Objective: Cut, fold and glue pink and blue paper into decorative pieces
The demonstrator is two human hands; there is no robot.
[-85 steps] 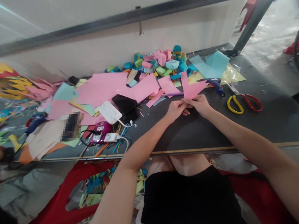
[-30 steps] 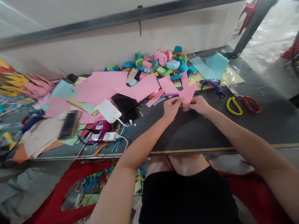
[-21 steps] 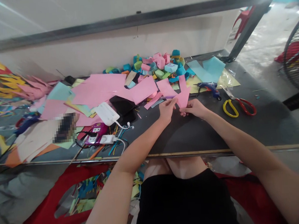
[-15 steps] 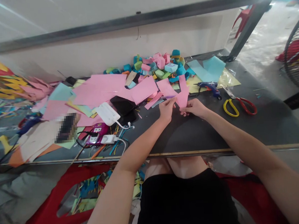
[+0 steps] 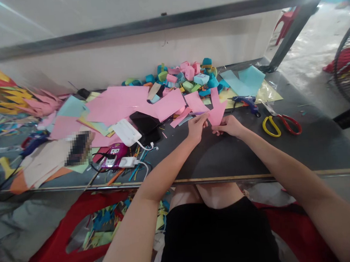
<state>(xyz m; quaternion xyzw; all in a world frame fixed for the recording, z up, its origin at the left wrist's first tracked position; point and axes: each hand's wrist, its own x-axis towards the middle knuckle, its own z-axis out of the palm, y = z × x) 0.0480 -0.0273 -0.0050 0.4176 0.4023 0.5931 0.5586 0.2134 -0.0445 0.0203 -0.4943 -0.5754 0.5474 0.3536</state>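
Observation:
A cut piece of pink paper (image 5: 216, 112) with pointed upper ends is held up between both hands above the dark table (image 5: 224, 159). My left hand (image 5: 197, 128) pinches its left edge between thumb and fingers. At its lower right, my right hand (image 5: 228, 126) grips the paper with fingers closed. Just behind lie a pink paper sheet (image 5: 195, 101) and a narrow pink strip (image 5: 181, 118). To the right of my right hand rest scissors (image 5: 281, 120) with one yellow and one red handle, and a blue glue gun (image 5: 246, 100).
Folded paper pieces (image 5: 186, 75) are heaped against the wall. Large pink sheets (image 5: 116, 103), a black phone (image 5: 145, 125), a white power bank (image 5: 126, 132) and a purple power strip (image 5: 115, 155) with cables cover the left. A fan (image 5: 349, 65) stands at far right.
The pink paper has opened out slightly, and its right point now spreads further right. Both hands keep their hold in nearly the same place; the view has shifted a little.

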